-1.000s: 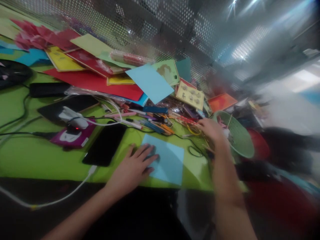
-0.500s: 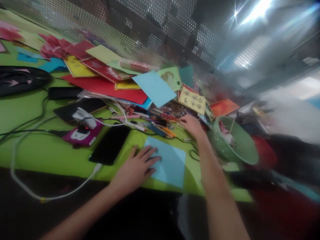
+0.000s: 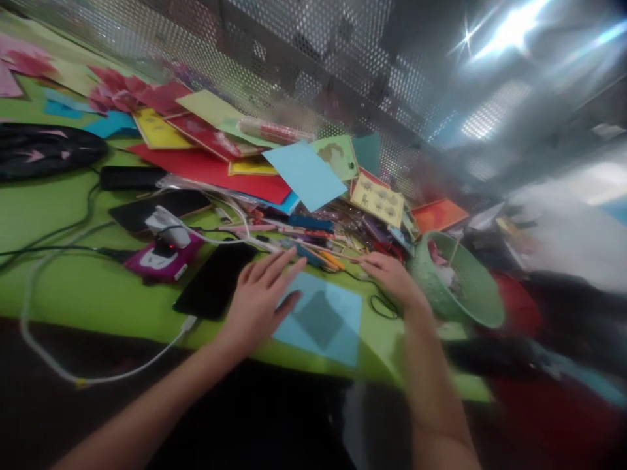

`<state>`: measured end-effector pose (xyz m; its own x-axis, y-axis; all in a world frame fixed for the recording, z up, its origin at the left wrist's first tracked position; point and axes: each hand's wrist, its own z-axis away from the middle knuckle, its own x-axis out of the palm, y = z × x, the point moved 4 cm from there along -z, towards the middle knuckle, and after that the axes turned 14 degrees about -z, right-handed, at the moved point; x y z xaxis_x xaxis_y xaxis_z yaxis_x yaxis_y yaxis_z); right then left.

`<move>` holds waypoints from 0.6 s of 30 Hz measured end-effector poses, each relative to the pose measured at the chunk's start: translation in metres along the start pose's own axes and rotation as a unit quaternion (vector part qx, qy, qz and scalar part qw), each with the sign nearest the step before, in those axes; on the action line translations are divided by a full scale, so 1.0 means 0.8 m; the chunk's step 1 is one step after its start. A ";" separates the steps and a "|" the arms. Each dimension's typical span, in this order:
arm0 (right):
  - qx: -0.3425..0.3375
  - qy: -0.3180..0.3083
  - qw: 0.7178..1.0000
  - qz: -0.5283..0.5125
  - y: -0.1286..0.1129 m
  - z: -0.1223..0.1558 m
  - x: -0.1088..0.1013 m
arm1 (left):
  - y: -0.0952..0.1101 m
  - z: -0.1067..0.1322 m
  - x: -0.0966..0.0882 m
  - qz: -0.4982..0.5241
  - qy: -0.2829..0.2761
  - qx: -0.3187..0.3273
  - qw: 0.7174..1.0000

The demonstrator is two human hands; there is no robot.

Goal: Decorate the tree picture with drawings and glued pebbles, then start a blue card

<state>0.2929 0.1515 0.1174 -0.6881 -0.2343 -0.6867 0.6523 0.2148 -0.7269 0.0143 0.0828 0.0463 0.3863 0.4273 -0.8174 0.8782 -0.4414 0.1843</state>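
Green covers the long table, backed by a perforated metal panel. At the left edge, a black item with pink patches is partly cut off by the view. A red sheet is overlaid by cards and papers at the back of the table, and at the right a green basket is seen with a few small things inside. A light blue sheet is laid flat at the near edge, between the two hands, and is crossed by a dark shadow; a tilted blue sheet is propped on the pile behind. The left hand is held over the flat sheet's left edge, its fingers slightly spread; whether the sheet is touched cannot be told. The right hand is placed past the sheet's far right corner, its fingers drawn together at the end of a thin stick; whether the stick is pinched is lost in blur. A black phone is set left of the sheet, with a white cable seen at its near end. Beside it, a purple power strip is topped by a white adapter. An orange marker is seen among scattered pens just beyond the sheet.
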 end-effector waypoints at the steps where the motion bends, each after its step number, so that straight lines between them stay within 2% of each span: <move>1: -0.003 -0.024 1.000 -0.016 -0.007 0.009 0.004 | -0.001 -0.009 -0.007 -0.003 0.018 -0.002 1.000; 3: -0.010 -0.064 0.997 -0.047 -0.020 0.023 0.014 | -0.001 -0.025 -0.014 -0.001 0.021 0.002 1.000; 5: -0.005 -0.057 0.993 -0.100 -0.026 0.032 0.021 | 0.001 -0.034 -0.010 0.010 -0.030 0.008 0.999; 7: 0.008 0.025 0.980 -0.199 -0.022 0.036 0.024 | 0.004 -0.034 0.002 0.033 -0.113 0.004 0.993; 8: 0.015 0.084 0.962 -0.260 -0.016 0.037 0.025 | 0.006 -0.032 0.008 0.054 -0.154 -0.002 0.987; 11: 0.019 0.223 0.885 -0.409 0.004 0.039 0.035 | 0.015 -0.019 0.023 0.150 -0.242 -0.032 0.958; 14: 0.010 0.277 0.843 -0.461 0.010 0.037 0.053 | 0.026 -0.011 0.026 0.223 -0.262 -0.058 0.937; 18: 0.019 0.298 0.834 -0.465 0.000 0.039 0.086 | 0.036 -0.008 0.025 0.265 -0.236 -0.091 0.931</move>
<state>0.2555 0.1059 0.0701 -0.9301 0.2325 0.2844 -0.2492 0.1694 -0.9535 0.0489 0.0835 0.0387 0.6494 -0.2246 -0.7265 0.6494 -0.3333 0.6835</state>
